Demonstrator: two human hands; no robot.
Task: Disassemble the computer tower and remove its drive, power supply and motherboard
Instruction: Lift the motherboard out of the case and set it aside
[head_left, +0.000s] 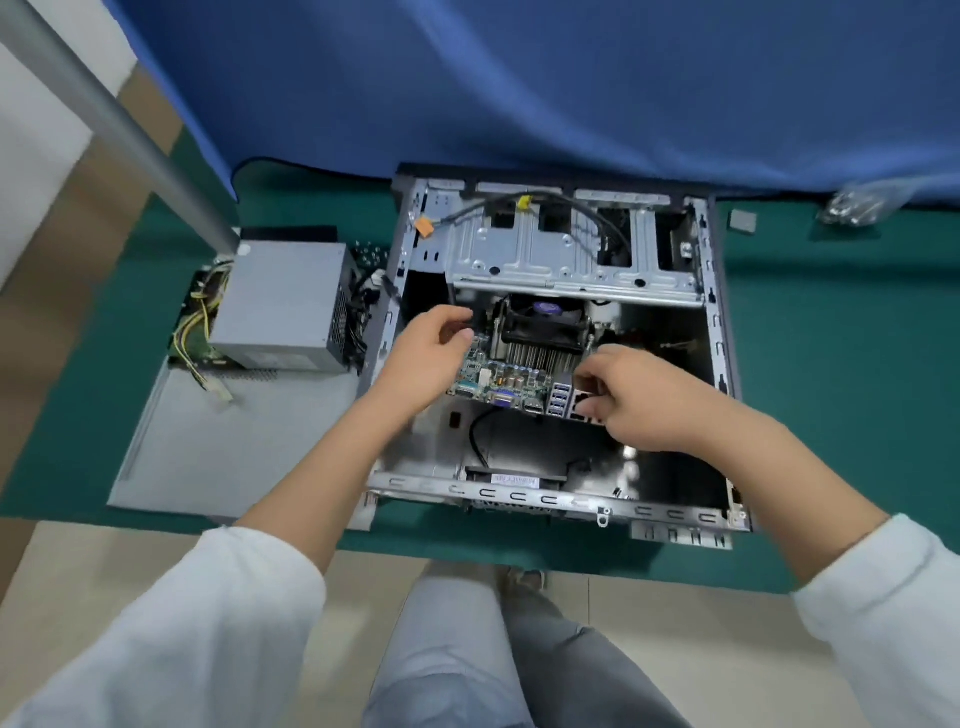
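While our left hand (423, 358) grips the green motherboard's (498, 376) left edge and our right hand's (641, 397) fingers pinch its port block, we should lift evenly, clearing the open grey steel tower case (719, 332). The grey box power supply (283, 304) already sits outside on the green worktop (831, 364).

single head-worn view, steeply downward and forward, close above the open tower (561, 338) on the table (831, 364)
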